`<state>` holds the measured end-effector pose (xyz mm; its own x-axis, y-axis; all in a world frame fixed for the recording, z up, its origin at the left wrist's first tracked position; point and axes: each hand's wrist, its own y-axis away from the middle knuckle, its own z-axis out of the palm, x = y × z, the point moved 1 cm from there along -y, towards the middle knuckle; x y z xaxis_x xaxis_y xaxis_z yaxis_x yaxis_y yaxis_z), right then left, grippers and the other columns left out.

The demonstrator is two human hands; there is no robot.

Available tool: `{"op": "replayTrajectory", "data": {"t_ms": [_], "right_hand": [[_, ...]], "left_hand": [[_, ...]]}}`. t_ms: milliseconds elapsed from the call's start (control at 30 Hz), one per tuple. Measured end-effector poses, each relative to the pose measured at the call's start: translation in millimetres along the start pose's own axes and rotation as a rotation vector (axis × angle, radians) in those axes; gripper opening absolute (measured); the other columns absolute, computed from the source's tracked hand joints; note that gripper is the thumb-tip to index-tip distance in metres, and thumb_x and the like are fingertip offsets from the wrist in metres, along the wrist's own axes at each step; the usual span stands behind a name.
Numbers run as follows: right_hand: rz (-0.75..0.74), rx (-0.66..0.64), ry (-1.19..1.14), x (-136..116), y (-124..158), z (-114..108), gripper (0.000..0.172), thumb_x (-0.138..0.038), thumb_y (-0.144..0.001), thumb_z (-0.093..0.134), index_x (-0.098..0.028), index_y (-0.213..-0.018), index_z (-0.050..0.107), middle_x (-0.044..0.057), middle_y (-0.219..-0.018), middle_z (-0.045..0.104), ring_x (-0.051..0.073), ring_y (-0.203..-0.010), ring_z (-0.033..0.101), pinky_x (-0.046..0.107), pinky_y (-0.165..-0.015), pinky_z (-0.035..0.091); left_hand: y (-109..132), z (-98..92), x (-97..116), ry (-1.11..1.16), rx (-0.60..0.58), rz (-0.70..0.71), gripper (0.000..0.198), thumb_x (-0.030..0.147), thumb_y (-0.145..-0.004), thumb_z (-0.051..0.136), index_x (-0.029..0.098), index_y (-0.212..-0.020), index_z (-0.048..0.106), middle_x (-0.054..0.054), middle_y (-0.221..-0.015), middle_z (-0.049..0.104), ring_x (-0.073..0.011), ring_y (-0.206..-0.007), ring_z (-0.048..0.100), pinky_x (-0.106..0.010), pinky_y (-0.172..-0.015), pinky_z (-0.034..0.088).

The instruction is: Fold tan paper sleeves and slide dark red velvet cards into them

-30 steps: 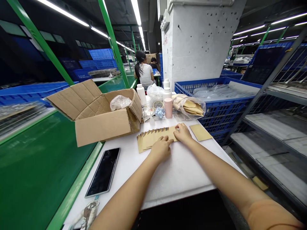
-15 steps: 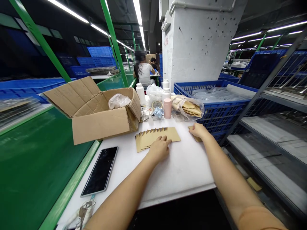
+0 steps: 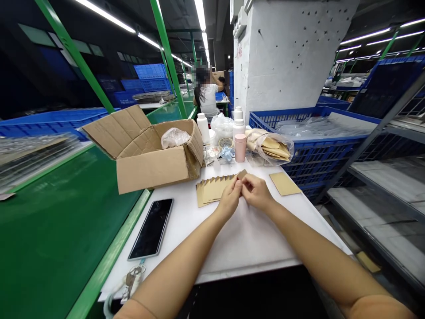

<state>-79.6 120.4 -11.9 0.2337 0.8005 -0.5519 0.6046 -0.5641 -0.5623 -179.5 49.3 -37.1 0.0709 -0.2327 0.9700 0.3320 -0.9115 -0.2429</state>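
A row of overlapping brown paper envelopes [image 3: 212,189] lies fanned out on the white tabletop, their pointed edges along the far side. At its right end my left hand [image 3: 229,197] and my right hand [image 3: 256,191] meet, fingers closed on an envelope. The brown edge of that envelope [image 3: 242,174] sticks up beyond my fingertips; the rest is mostly hidden behind my hands. To the right, a separate brown envelope [image 3: 284,184] lies flat near the table edge, apart from both hands.
An open cardboard box [image 3: 152,170] stands at the left, by the green conveyor [image 3: 66,221]. A phone [image 3: 151,228] lies before it. Behind are a pink bottle [image 3: 240,148], white bottles and a bag of envelopes [image 3: 270,147]. A blue crate [image 3: 318,153] and metal rack [image 3: 381,173] stand right.
My right hand has left the envelope at the right, which now lies flat, and come over to the row. My left hand has risen from lying on the row and closed beside it.
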Motion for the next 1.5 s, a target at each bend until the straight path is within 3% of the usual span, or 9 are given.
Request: {"op": "replayTrajectory", "data": {"t_ms": [100,233,333,467,700,933,1233,1500], "right_hand": [[-0.053,-0.025,-0.118,-14.5,5.5,4.2,0.014,-0.020,-0.078,0.045,-0.022,-0.066,0.052,0.000,-0.066,0.056,0.014,-0.064,0.052,0.024,-0.060,0.040],[0.039,0.047,-0.241,-10.9,3.9,-6.2,0.011,-0.019,-0.075,0.049,-0.021,-0.069,0.058,0.000,-0.068,0.061,0.014,-0.064,0.056,0.024,-0.061,0.044],[0.101,0.135,-0.331,-12.3,4.5,-10.6,0.009,-0.019,-0.073,0.051,-0.020,-0.070,0.060,0.001,-0.069,0.063,0.014,-0.062,0.058,0.024,-0.060,0.046],[0.138,0.160,-0.371,-22.2,8.2,-9.3,0.009,-0.019,-0.072,0.052,-0.020,-0.071,0.061,0.002,-0.072,0.065,0.015,-0.066,0.060,0.026,-0.066,0.049],[0.155,0.192,-0.401,-25.8,10.6,-8.2,0.008,-0.018,-0.070,0.054,-0.020,-0.067,0.061,0.001,-0.070,0.064,0.015,-0.067,0.060,0.028,-0.067,0.049],[0.155,0.198,-0.453,-26.4,10.5,-9.3,0.008,-0.018,-0.070,0.055,-0.019,-0.066,0.062,0.002,-0.070,0.064,0.014,-0.065,0.059,0.026,-0.063,0.048],[0.208,0.176,-0.477,-24.3,9.7,-7.5,0.006,-0.019,-0.070,0.055,-0.018,-0.066,0.060,0.001,-0.069,0.062,0.014,-0.062,0.057,0.025,-0.061,0.048],[0.174,0.153,-0.521,-24.5,8.9,-8.2,0.007,-0.018,-0.072,0.053,-0.018,-0.069,0.060,0.001,-0.070,0.061,0.014,-0.064,0.055,0.024,-0.062,0.045]], "left_hand": [[-0.2,-4.9,3.1,-0.081,0.035,0.063,0.049,0.037,-0.091,0.042,0.017,-0.136,0.038,-0.008,-0.135,0.048,-0.0230,-0.124,0.044,-0.037,-0.105,0.036],[2.8,-5.8,8.2,-0.247,-0.020,0.168,0.049,0.030,-0.092,0.039,0.017,-0.139,0.032,-0.006,-0.141,0.040,-0.0200,-0.129,0.036,-0.035,-0.109,0.028],[6.5,-2.1,10.1,-0.360,-0.040,0.194,0.051,0.023,-0.092,0.035,0.018,-0.142,0.024,-0.008,-0.136,0.045,-0.0196,-0.124,0.044,-0.036,-0.106,0.032],[10.1,1.7,11.8,-0.436,-0.071,0.185,0.061,0.021,-0.091,0.036,0.018,-0.145,0.006,-0.011,-0.118,0.059,-0.0213,-0.103,0.059,-0.037,-0.091,0.046],[12.1,1.7,13.2,-0.505,-0.108,0.228,0.072,0.022,-0.090,0.041,0.020,-0.144,-0.007,-0.013,-0.117,0.058,-0.0235,-0.101,0.058,-0.040,-0.088,0.046],[12.8,1.7,14.8,-0.612,-0.088,0.239,0.068,0.021,-0.092,0.035,0.018,-0.144,-0.008,-0.014,-0.112,0.059,-0.0240,-0.093,0.060,-0.039,-0.082,0.048],[13.1,1.9,14.1,-0.547,-0.120,0.230,0.072,0.020,-0.091,0.038,0.021,-0.144,-0.010,-0.015,-0.131,0.049,-0.0249,-0.109,0.056,-0.040,-0.092,0.045],[13.7,2.6,14.2,-0.597,-0.104,0.273,0.072,0.018,-0.090,0.037,0.020,-0.144,-0.010,-0.018,-0.127,0.050,-0.0266,-0.105,0.057,-0.044,-0.089,0.045]]}}
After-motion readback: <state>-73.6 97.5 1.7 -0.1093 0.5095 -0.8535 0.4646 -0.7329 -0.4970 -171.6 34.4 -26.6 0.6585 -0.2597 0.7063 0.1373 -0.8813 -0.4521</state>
